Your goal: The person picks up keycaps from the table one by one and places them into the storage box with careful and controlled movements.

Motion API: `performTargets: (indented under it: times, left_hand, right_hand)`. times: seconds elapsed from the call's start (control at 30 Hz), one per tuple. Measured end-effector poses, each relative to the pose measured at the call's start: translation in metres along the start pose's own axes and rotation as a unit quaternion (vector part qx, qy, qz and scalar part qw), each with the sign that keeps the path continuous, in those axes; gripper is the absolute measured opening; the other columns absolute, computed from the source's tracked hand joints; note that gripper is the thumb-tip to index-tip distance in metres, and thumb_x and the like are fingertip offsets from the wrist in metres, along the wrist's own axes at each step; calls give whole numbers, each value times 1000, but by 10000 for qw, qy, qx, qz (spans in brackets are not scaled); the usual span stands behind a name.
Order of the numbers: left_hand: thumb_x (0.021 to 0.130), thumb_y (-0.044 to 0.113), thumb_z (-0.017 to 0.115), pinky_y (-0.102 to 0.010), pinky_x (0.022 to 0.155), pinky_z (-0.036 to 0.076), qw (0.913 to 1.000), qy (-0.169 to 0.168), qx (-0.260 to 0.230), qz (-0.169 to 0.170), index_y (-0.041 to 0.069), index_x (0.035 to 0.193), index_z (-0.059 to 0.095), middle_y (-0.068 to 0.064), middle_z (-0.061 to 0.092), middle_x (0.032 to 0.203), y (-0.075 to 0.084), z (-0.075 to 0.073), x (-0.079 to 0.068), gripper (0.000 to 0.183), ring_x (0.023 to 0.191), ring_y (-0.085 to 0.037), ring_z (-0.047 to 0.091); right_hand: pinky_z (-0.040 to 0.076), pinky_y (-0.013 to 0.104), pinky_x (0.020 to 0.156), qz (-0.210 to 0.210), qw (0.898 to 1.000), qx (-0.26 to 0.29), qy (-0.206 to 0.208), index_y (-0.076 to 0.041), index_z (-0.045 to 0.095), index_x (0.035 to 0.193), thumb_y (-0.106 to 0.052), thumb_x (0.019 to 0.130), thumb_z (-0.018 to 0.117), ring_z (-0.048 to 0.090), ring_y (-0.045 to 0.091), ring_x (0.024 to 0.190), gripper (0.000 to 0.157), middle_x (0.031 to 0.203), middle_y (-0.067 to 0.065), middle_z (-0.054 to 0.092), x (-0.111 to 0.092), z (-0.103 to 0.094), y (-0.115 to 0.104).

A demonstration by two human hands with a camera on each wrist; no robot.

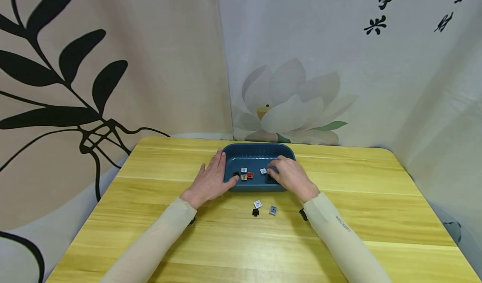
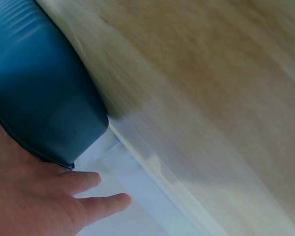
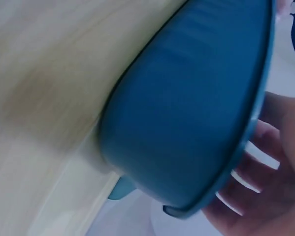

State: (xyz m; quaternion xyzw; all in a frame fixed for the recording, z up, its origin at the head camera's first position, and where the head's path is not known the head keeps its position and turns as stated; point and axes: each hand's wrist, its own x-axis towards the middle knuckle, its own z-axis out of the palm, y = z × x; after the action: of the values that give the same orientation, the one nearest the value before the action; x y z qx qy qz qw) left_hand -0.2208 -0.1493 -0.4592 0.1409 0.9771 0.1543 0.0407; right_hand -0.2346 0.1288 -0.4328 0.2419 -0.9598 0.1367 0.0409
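Note:
A dark blue tray (image 1: pixel 260 188) stands at the back of the table with several small square pieces in it. My left hand (image 1: pixel 211 178) rests against its left rim, fingers extended and thumb over the front corner by a black piece (image 1: pixel 236 174). Over the tray's right side, my right hand (image 1: pixel 291 175) reaches in with bent fingers, beside a white piece (image 1: pixel 263 171). Dark material shows beneath its thumb; whether the fingers pinch anything is unclear. An orange-red piece (image 1: pixel 250 175), a tan piece (image 1: pixel 244 177) and another pale piece (image 1: pixel 244 170) lie mid-tray. The right wrist view hides the fingertips behind the tray wall.
In front of the tray, a white piece (image 1: pixel 257 204), a black piece (image 1: pixel 255 212) and a grey piece (image 1: pixel 273 210) lie on the wooden table (image 1: pixel 339 233). A printed curtain (image 1: pixel 180 65) hangs just behind the table's back edge.

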Motion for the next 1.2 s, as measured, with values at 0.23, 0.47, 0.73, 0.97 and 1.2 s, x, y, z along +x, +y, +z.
performTargets:
  times: [0.23, 0.47, 0.73, 0.97, 1.2]
  left_hand:
    - [99, 67, 48, -69, 118, 20, 10000, 46, 17, 13, -3, 164, 12, -17, 2, 173, -1, -2, 0, 102, 158, -36, 15]
    - [99, 68, 47, -69, 118, 20, 10000, 37, 15, 26, -4, 164, 12, -17, 1, 173, -2, -1, -1, 103, 157, -37, 15]
    - [99, 70, 44, -69, 118, 21, 10000, 29, 37, 23, -3, 164, 11, -17, 1, 173, -2, 0, -1, 103, 157, -37, 15]
    - [99, 68, 46, -70, 118, 21, 10000, 25, 30, 4, -3, 164, 12, -17, 2, 173, -2, 1, 1, 103, 157, -37, 15]
    - [99, 67, 48, -69, 118, 20, 10000, 4, -5, -42, -3, 164, 12, -17, 1, 173, 0, 1, 2, 102, 157, -37, 15]
  right_hand:
    - [56, 48, 94, -433, 9961, -118, 765, -10, 76, 122, -28, 101, 70, 66, 30, 114, 29, 126, 11, 70, -24, -13, -9]
    - [56, 49, 94, -847, 9898, -114, 1143, -10, 75, 126, -31, 101, 70, 68, 32, 115, 33, 135, 11, 67, -47, -18, -14]
    - [57, 49, 92, -1271, 9840, -222, 1227, -12, 71, 133, -31, 100, 70, 67, 30, 119, 38, 139, 11, 65, -70, -18, -20]
    - [58, 47, 91, -1783, 9765, -172, 1199, -11, 71, 133, -33, 100, 70, 67, 27, 121, 39, 140, 11, 65, -85, -11, -24]
    - [58, 45, 90, -2039, 9729, -239, 1067, -12, 71, 133, -35, 101, 68, 67, 24, 120, 40, 141, 8, 65, -94, -5, -27]
